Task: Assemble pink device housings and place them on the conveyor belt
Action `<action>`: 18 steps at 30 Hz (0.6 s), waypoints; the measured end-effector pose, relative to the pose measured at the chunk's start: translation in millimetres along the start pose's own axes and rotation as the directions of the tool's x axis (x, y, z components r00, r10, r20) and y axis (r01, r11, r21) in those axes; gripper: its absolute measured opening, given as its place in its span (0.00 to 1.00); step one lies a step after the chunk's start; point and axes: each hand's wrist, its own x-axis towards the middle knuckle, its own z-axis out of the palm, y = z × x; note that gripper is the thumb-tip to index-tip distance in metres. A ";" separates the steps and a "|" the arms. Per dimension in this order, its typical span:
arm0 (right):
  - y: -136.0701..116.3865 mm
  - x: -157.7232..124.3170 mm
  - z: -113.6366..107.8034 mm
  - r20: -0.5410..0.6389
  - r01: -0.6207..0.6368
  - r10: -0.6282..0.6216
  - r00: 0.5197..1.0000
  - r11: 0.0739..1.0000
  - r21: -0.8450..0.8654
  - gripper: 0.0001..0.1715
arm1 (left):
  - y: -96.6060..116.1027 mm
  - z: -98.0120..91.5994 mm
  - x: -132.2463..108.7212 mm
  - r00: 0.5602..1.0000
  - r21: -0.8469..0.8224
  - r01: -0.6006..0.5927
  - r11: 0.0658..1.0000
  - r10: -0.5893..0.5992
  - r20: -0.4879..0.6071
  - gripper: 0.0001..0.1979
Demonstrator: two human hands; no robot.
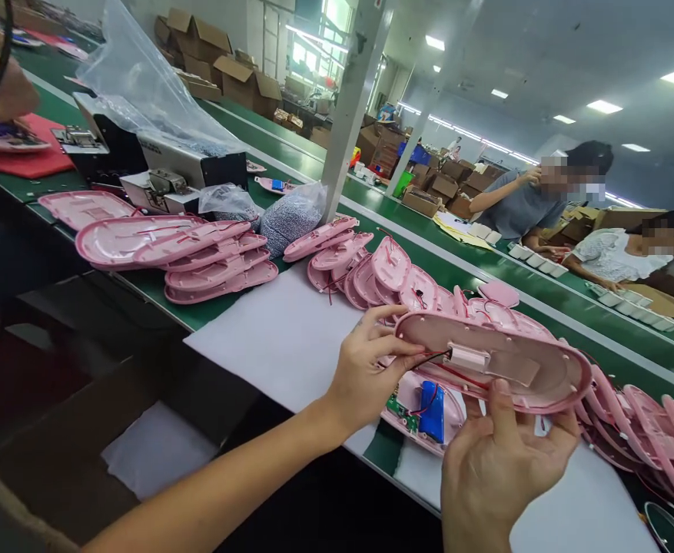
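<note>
A pink oval plastic shell [536, 349] is held tilted above the table's edge, its hollow inner side facing me. Inside it sit a small white rectangular part [469, 358] and a flat pinkish pad. My right hand [509, 453] grips the shell's lower rim, thumb in front and fingers behind. At its left end, the fingers of my left hand [371, 361] are pinched on the thin black and red wires [437, 355] leading to the white part. Below lies another pink shell [414, 442] with a blue battery pack [432, 412] and a green circuit board [401, 405].
Stacked pink shells [221, 265] lie left, and more shells [642, 422] right. A bag of small metal pieces [293, 219] stands beside a metal-and-black machine [192, 173]. A grey post [351, 115] rises behind. Two people sit across the green line; another person's hand [2, 81] is far left.
</note>
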 end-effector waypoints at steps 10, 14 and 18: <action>13.0 7.8 -6.1 0.142 -0.279 0.275 0.951 0.960 0.007 0.32 | -6.0 -7.7 3.0 0.942 -0.155 0.323 0.934 -0.332 -0.039 0.11; 7.7 23.4 -17.9 0.170 -0.209 0.236 0.957 0.965 -0.161 0.27 | -9.3 -11.0 4.2 0.865 -0.266 0.483 0.834 -0.501 -0.001 0.27; -20.9 51.0 -8.4 0.373 0.452 -0.307 0.875 0.795 -0.406 0.41 | -9.2 -14.2 5.6 0.866 -0.177 0.495 0.850 -0.498 0.030 0.25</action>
